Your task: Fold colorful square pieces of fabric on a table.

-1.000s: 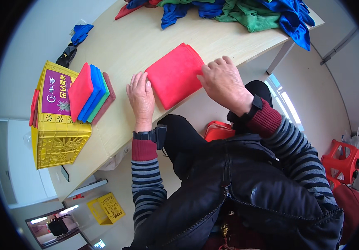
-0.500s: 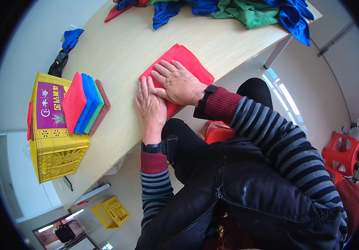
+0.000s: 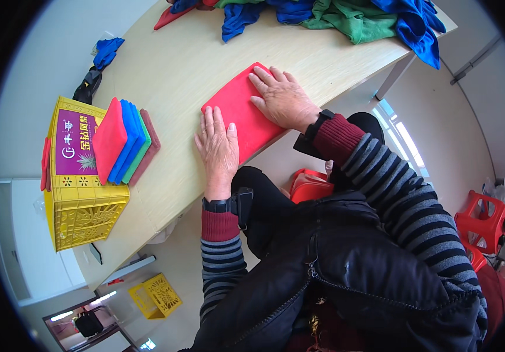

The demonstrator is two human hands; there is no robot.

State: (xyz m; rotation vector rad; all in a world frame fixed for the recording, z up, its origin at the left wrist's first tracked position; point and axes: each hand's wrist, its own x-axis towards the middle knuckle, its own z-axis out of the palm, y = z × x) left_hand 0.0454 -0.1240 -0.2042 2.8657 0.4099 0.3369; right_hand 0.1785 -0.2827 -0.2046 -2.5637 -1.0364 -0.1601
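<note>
- Light wooden table (image 3: pixel 182 64) runs diagonally across the upper half of the frame; pale floor below, a small yellow basket (image 3: pixel 154 295) on the floor at lower left, red plastic stools (image 3: pixel 482 222) at the right edge.
- Folded red cloth (image 3: pixel 242 115) lies flat near the table's front edge, centre frame, one corner just over the edge.
- Left hand (image 3: pixel 218 149): palm down, fingers spread and flat, resting on the cloth's lower-left end and partly on bare table.
- Right hand (image 3: pixel 283 98): palm down, fingers spread, pressing the cloth's upper-right end.
- Neither hand grips anything; both just lie flat on the cloth.
- Step, as I read it: smoothing or flattening a fold on the red cloth.
- Next move would call for a hold on the cloth's edge, not flat palms.
- Left of frame: yellow crate (image 3: pixel 76 176) on the table, with a stack of folded cloths (image 3: pixel 124 143) leaning against it (red, blue, green, dark red).
- Top of frame: pile of loose cloths (image 3: pixel 346 14), blue, green and red, cut off by the frame edge.
- Upper left: a blue cloth (image 3: pixel 107 51) and a dark object beside it, too small to identify.
- Hidden: the number of layers in the red cloth can't be told; the person's dark jacket (image 3: pixel 352 276) blocks the lower middle.
</note>
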